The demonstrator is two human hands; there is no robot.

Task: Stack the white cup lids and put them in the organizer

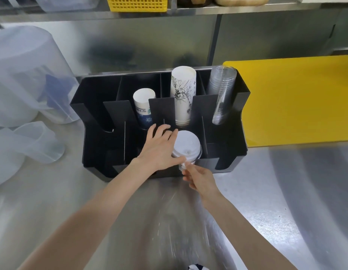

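A stack of white cup lids (187, 144) stands in a front compartment of the black organizer (95, 145), right of the middle. My left hand (159, 148) lies against the stack's left side, fingers spread over the divider and thumb at the stack's lower front. My right hand (197, 177) is just below the stack at the organizer's front edge, fingertips pinched on something small and white that I cannot make out; it looks like a lid's rim. The stack's lower part is hidden by the organizer wall.
Back compartments hold a short paper cup stack (143, 108), a tall printed paper cup stack (183, 94) and clear plastic cups (223, 94). A yellow cutting board (298, 100) lies to the right, translucent plastic jugs (29, 78) to the left. A clear plastic bag (181, 221) lies on the steel counter.
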